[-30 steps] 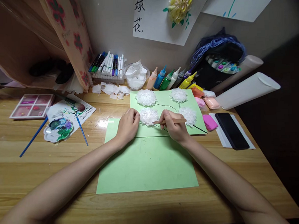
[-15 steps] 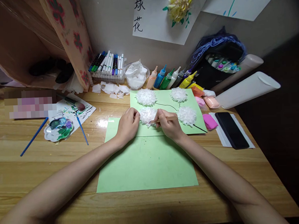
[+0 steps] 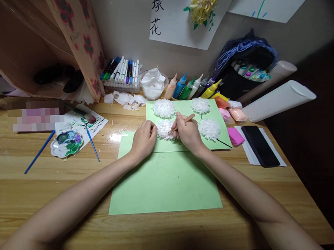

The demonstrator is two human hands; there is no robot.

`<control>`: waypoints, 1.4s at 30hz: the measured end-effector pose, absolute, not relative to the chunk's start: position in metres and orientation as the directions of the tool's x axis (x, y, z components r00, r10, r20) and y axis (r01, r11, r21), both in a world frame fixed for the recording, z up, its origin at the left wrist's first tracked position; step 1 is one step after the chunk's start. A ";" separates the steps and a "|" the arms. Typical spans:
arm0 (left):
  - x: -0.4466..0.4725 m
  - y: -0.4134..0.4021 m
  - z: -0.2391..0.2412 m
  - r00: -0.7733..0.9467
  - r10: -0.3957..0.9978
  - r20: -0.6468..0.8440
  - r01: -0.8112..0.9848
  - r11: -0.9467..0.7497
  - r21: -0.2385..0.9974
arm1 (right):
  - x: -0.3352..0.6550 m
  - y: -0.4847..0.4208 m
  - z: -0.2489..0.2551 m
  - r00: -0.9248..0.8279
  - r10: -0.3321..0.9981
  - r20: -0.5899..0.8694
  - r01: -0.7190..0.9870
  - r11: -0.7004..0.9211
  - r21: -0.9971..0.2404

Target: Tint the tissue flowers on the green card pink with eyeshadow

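Note:
My right hand [image 3: 187, 134] is closed round a thin wooden stick [image 3: 190, 118]. The stick's lower end meets a white tissue-paper flower [image 3: 164, 128] at the front left of a green sheet [image 3: 191, 146]. Beside that flower's left edge rests my left hand [image 3: 144, 138] with its fingers curled in; whatever they pinch, if anything, is hidden. Three more fluffy white flowers sit on the same sheet: one at back left [image 3: 164, 108], one at back right [image 3: 201, 105] and one at front right [image 3: 210, 129]. Dark drawn stems run from some of them.
A second green sheet [image 3: 164, 187] lies in front. Along the back stand a marker box [image 3: 122, 84], a tissue bowl [image 3: 154, 85] and several paint bottles [image 3: 187, 91]. Left are a palette [image 3: 65, 146] and paintbrushes [image 3: 40, 152]; right are a phone [image 3: 260, 146] and a white bottle [image 3: 279, 101].
My right hand has tilted the stick more upright, its upper end now pointing up and to the right. The left hand stays by the flower. The whole view has shifted slightly.

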State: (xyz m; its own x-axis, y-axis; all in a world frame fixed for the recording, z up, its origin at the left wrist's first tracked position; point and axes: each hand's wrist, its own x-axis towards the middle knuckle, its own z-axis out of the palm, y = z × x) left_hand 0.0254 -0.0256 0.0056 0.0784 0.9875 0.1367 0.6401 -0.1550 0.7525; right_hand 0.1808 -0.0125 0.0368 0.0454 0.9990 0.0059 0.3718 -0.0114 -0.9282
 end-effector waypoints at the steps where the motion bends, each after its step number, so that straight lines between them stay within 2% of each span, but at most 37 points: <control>1: 0.025 -0.026 0.006 0.077 0.988 0.135 0.641 -0.153 0.752 | 0.181 -0.013 0.039 0.027 0.999 0.020 0.373 0.008 -0.928; 7: 0.023 -0.029 0.009 0.068 0.991 0.113 0.599 -0.131 0.790 | 0.205 -0.037 0.038 0.019 0.969 0.248 0.318 0.229 -0.920; 11: 0.008 -0.008 0.017 0.049 0.987 0.151 0.602 -0.150 0.784 | 0.224 -0.058 0.012 -0.067 0.902 0.427 0.376 0.419 -0.827; 13: -0.002 0.011 0.024 0.016 0.971 0.238 0.725 -0.175 0.666 | 0.229 -0.064 -0.001 -0.055 0.882 0.467 0.366 0.453 -0.813; 15: -0.012 0.031 0.031 -0.002 0.952 0.307 0.872 -0.148 0.466 | 0.230 -0.066 -0.008 -0.048 0.876 0.480 0.347 0.465 -0.815; 18: -0.021 0.054 0.037 0.028 0.948 0.317 0.974 -0.097 0.206 | 0.229 -0.065 -0.009 -0.044 0.876 0.480 0.306 0.470 -0.828; 20: -0.023 0.063 0.037 0.073 0.950 0.305 0.985 -0.116 0.127 | 0.228 -0.064 -0.007 -0.032 0.890 0.455 0.277 0.445 -0.851; 24: -0.024 0.072 0.033 0.130 0.947 0.293 0.985 -0.157 0.070 | 0.229 -0.062 -0.008 0.021 0.916 0.400 0.232 0.385 -0.893; 27: -0.027 0.073 0.032 0.116 0.937 0.331 0.976 -0.170 0.139 | 0.230 -0.061 -0.011 0.044 0.922 0.385 0.215 0.368 -0.905; 31: -0.033 0.066 0.038 -0.014 0.919 0.394 0.859 -0.191 0.476 | 0.231 -0.061 -0.013 0.040 0.928 0.371 0.212 0.355 -0.911; 33: -0.037 0.060 0.043 -0.076 0.937 0.342 0.732 -0.180 0.657 | 0.231 -0.061 -0.013 0.035 0.928 0.372 0.206 0.357 -0.911; 36: -0.045 0.049 0.046 -0.060 0.985 0.159 0.516 -0.106 0.850 | 0.232 -0.061 -0.014 0.022 0.928 0.371 0.194 0.360 -0.912; 39: -0.054 0.034 0.041 0.024 1.000 0.004 0.441 -0.014 0.897 | 0.232 -0.061 -0.015 0.011 0.933 0.361 0.201 0.351 -0.914; 42: -0.059 0.019 0.034 0.046 0.999 0.029 0.636 -0.052 0.770 | 0.231 -0.062 -0.014 0.008 0.934 0.358 0.201 0.350 -0.915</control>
